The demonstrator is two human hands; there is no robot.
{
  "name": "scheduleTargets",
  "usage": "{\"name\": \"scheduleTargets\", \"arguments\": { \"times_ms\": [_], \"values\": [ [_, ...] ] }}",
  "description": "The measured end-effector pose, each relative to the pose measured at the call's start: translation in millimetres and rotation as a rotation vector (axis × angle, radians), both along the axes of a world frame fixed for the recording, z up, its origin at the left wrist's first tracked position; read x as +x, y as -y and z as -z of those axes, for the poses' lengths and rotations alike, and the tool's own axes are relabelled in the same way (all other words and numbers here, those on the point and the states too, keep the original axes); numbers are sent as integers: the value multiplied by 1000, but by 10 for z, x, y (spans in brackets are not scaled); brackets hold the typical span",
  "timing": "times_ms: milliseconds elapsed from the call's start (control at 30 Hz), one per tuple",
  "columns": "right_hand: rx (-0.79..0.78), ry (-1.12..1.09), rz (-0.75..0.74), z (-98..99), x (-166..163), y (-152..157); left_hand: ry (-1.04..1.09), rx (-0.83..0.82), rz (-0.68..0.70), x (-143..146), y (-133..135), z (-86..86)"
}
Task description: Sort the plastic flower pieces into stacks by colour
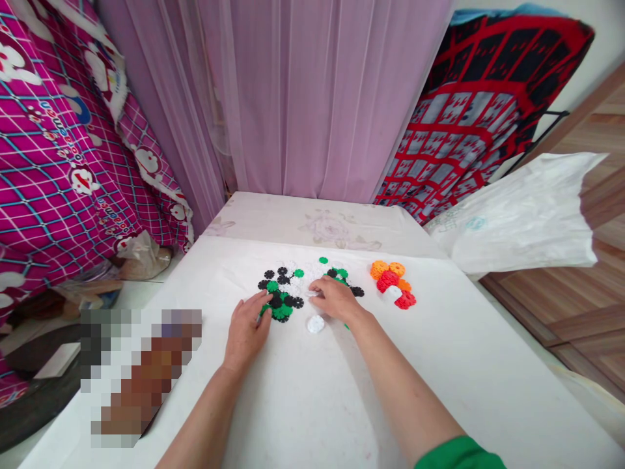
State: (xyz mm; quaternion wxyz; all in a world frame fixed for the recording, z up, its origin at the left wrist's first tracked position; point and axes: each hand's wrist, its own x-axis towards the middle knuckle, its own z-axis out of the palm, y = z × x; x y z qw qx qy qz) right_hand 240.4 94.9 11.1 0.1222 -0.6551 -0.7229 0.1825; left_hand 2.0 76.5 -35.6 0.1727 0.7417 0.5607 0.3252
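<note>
Small notched plastic discs lie in a loose pile on the white tablecloth. My left hand [248,324] rests at the pile's left edge, fingers bent and apart, its tips touching the green discs [282,311] and black discs [297,302]. Over the white discs [300,284] in the middle, my right hand [336,298] has thumb and fingers closing around a white disc [312,294], partly hidden by the fingers. A small stack of white discs [316,324] sits nearer to me, between the hands. More green and black discs are partly covered by the right hand.
Right of the pile is a separate group of orange discs [379,269], red discs [388,281] and one white disc. A white plastic bag [527,218] stands at the table's right edge. A blurred-out object [146,378] lies at the left. Purple curtains [312,98] hang behind.
</note>
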Motion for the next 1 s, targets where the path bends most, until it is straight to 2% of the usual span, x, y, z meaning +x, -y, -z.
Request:
{"name": "scheduleTargets", "arguments": {
  "times_ms": [133,267,533,800,1000],
  "values": [
    [58,-31,-36,21,83,74,-14,-6,5,-1,5,-12],
    [88,-41,-8,63,143,146,-89,19,30,15,33,-38],
    [70,-12,0,22,166,257,-297,10,205,73,94,-113],
    [122,20,94,107,66,234,-291,98,115,117,96,-118],
    [126,-67,161,163,73,209,-371,124,153,336,-146,-131]
  ]
}}
